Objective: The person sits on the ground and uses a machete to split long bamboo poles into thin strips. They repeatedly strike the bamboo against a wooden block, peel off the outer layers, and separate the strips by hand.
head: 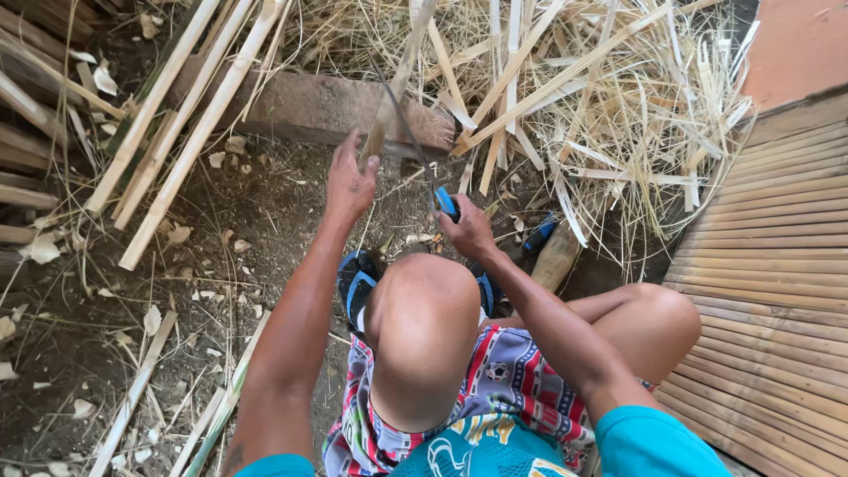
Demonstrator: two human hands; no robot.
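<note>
From here I see one left hand (350, 183) closed around one flat bamboo strip (395, 88), held upright and slightly tilted over one rough brown block (327, 108). One right hand (466, 228) grips tight the blue handle of one saw (415, 146); its thin dark blade lies against the strip. Three long pale split slats (190, 115) lean at upper left. Loose pile of thin fibrous shavings (618, 106) behind, too many to count. Ribbed slatted bamboo mat (768, 265) at right. Dirt ground (247, 221), chip-littered.
</note>
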